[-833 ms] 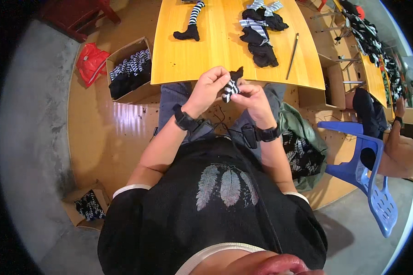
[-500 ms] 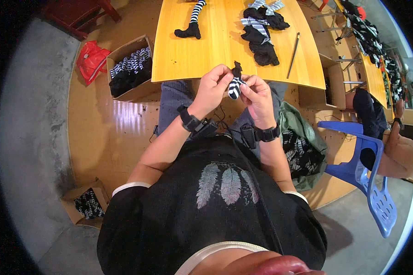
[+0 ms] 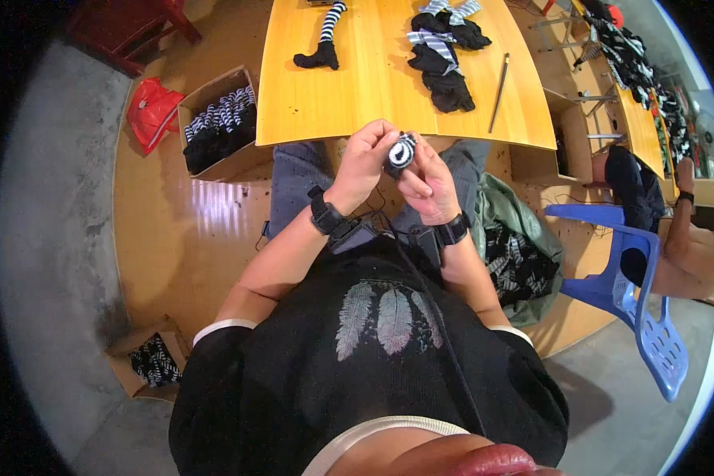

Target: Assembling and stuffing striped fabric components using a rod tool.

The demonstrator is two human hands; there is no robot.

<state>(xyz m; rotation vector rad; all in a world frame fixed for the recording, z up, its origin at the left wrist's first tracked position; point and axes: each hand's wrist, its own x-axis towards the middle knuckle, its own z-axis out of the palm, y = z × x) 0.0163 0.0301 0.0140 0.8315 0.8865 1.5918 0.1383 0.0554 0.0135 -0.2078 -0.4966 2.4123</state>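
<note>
Two cardboard boxes sit on the floor at the left: a small box [image 3: 147, 361] near the lower edge with striped socks inside, and a bigger carton [image 3: 218, 120] by the table's left end, packed with black-and-white socks, with a red bag [image 3: 152, 111] just beside it. Above them a yellow table [image 3: 373, 87] runs across the top. One striped sock [image 3: 323, 36] lies alone on its left part, a heap of socks [image 3: 446, 55] lies further right, and a thin rod [image 3: 498, 81] rests near the right edge.

Both hands meet just below the table's near edge, over the lap. Left hand [image 3: 366, 163] and right hand [image 3: 427, 181] are pressed together around a sock roll [image 3: 401, 151], fingers closed on it from both sides. A moment earlier the sock was still loose, with a black end sticking up between the hands; now it is a tight round bundle showing a striped, spiral end. The hands have also drawn closer to each other and slightly higher toward the table.

Right of the lap a green bag [image 3: 516, 230] holds more striped socks, and a blue chair [image 3: 642, 293] stands beyond it. Another person [image 3: 682, 238] sits at the far right edge.
</note>
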